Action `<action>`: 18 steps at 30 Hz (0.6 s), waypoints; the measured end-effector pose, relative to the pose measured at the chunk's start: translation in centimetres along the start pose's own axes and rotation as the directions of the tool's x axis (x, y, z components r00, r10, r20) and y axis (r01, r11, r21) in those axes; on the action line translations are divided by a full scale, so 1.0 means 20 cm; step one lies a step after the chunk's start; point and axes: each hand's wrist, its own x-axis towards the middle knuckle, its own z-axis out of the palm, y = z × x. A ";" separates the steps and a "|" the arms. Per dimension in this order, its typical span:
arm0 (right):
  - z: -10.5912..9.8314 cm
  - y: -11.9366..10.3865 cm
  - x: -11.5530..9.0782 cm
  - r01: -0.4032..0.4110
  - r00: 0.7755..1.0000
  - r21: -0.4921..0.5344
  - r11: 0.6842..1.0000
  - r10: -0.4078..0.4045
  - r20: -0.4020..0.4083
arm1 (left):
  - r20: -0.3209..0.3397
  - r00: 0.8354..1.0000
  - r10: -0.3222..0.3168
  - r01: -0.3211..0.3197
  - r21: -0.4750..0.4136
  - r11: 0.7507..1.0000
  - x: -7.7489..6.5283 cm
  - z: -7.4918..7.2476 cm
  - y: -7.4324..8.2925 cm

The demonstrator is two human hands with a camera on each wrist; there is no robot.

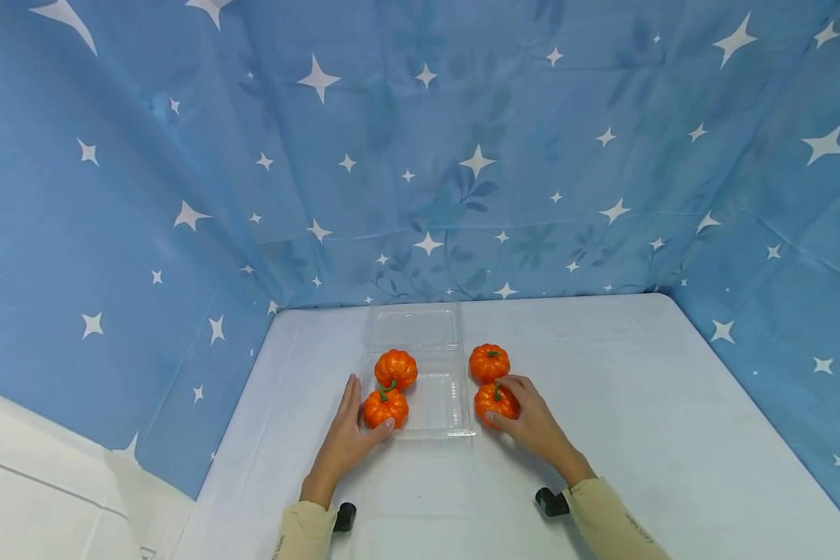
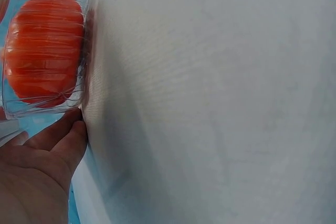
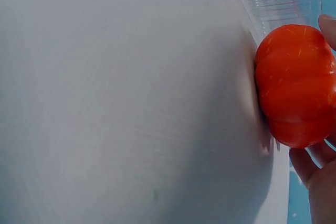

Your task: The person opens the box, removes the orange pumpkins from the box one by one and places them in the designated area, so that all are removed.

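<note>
Transparent plastic clamshell holds two orange pumpkins; the left hand, fingers extended, lies against its left edge; right of it, the right hand pinches another pumpkin.

In the head view, blue cloth hangs from nine o'clock through twelve to four, softly creased and printed with white four-pointed stars and, near twelve, darker leaf sprigs. A white table spreads from the centre down to six, its far corner rounded at three. At eight lies a pale surface crossed by a dark seam. Diffuse light leaves blurred shadows on the tabletop
</note>
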 end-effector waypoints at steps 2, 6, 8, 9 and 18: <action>0.00 0.00 0.00 0.008 1.000 -0.004 1.000 -0.008 -0.011 | 0.000 1.000 0.002 -0.002 0.001 1.000 0.00 0.00 0.00; -0.02 0.00 0.01 0.037 0.999 0.018 0.999 -0.036 -0.035 | -0.002 1.000 0.006 -0.006 0.002 1.000 0.00 0.00 0.00; -0.02 -0.01 0.01 0.050 0.998 0.033 0.998 -0.048 -0.047 | -0.001 1.000 0.006 -0.006 0.002 1.000 0.00 0.00 0.00; -0.03 -0.02 0.02 0.055 0.997 0.039 0.998 -0.053 -0.051 | -0.001 1.000 0.007 -0.007 0.001 1.000 0.00 0.00 0.00; -0.05 -0.14 0.09 0.102 0.992 0.080 0.992 -0.096 -0.078 | -0.003 1.000 0.020 -0.019 0.011 1.000 0.01 0.01 -0.01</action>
